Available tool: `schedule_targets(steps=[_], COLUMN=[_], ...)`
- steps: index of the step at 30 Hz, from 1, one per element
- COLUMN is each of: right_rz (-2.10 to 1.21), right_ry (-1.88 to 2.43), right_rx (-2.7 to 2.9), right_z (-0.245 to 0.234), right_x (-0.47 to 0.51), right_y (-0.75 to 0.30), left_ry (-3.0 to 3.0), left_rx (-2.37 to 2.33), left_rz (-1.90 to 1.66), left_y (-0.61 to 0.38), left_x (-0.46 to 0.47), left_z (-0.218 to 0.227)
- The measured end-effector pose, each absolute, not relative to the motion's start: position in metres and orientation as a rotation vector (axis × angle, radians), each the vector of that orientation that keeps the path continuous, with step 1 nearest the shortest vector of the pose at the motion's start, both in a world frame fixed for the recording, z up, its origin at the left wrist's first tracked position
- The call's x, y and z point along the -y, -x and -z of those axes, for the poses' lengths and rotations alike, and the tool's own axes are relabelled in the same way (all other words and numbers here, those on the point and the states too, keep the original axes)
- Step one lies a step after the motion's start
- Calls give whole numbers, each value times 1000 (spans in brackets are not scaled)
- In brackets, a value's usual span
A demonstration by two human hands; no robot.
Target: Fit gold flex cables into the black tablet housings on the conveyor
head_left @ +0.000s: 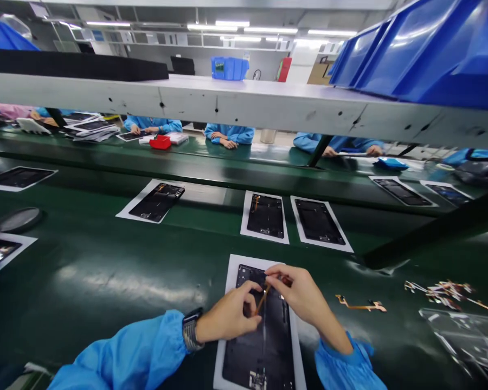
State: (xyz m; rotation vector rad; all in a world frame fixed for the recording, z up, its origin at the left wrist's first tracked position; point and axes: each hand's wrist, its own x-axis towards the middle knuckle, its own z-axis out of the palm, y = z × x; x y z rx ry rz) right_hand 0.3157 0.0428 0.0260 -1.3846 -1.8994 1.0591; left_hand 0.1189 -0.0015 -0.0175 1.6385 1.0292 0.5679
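A thin orange flex cable (263, 299) is held at a slant over a black tablet housing (248, 352), which lies on a white sheet (232, 271) right in front of me. My right hand (303, 292) pinches the cable's upper end between thumb and fingertips. Its lower end is between the curled fingers and thumb of my left hand (233, 314), which wears a watch on the wrist. Both hands hide parts of the housing's upper half. A small board shows at the housing's bottom edge.
To the right lie one loose flex cable (361, 306), a pile of flex cables (451, 292) and a clear plastic bag (463, 336). More housings (267, 215) on sheets line the green bench behind. A dark post (423, 233) slants at right; a shelf (236, 103) with blue bins (410, 54) spans above. Co-workers (230, 132) sit opposite.
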Motion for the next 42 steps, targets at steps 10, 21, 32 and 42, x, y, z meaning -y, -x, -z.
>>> schedule_targets(steps=[10,21,32,42], right_rz=[-1133,-1067,-1081,-698], right_ry=[1473,1691,2062,1974], right_rx=[1981,2079,2297,2489], right_z=[16,38,21,14], right_x=[-74,-104,-142,-106], right_y=[-288,-263,-256,-259], left_ry=[-2501,-2981,-2973,-2950], left_rx=[-1263,-1101,-916,-912], left_rz=[-358,-526,-665,-636], left_y=[-89,-83,-80,-72], left_x=[16,5,-2,-2], left_z=[34,49,47,57])
